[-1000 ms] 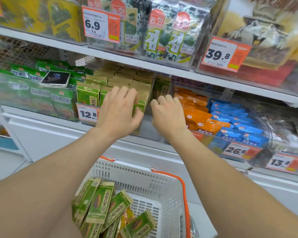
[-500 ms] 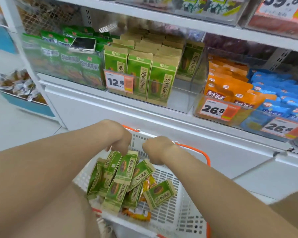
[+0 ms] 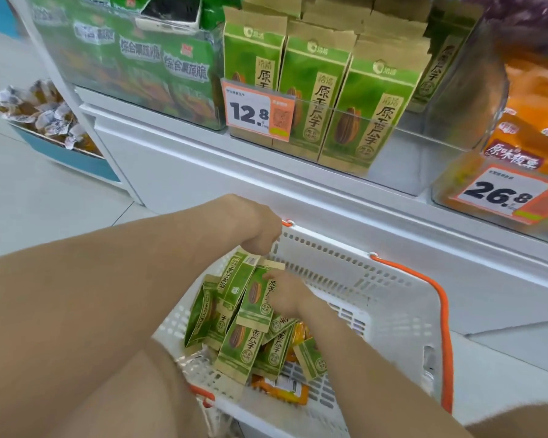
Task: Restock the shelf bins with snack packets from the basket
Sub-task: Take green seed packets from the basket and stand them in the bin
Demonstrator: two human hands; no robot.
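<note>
We have one head-worn view, looking forward and down from close above the basket (image 3: pixel 393 298), with the shelf bin (image 3: pixel 424 143) just beyond.

An orange-and-white price tag (image 3: pixel 257 112) on the clear bin of green packets (image 3: pixel 314 99) reads 12.8, while another tag (image 3: pixel 503 194) on the neighbouring orange-packet bin reads 26.8.
</note>
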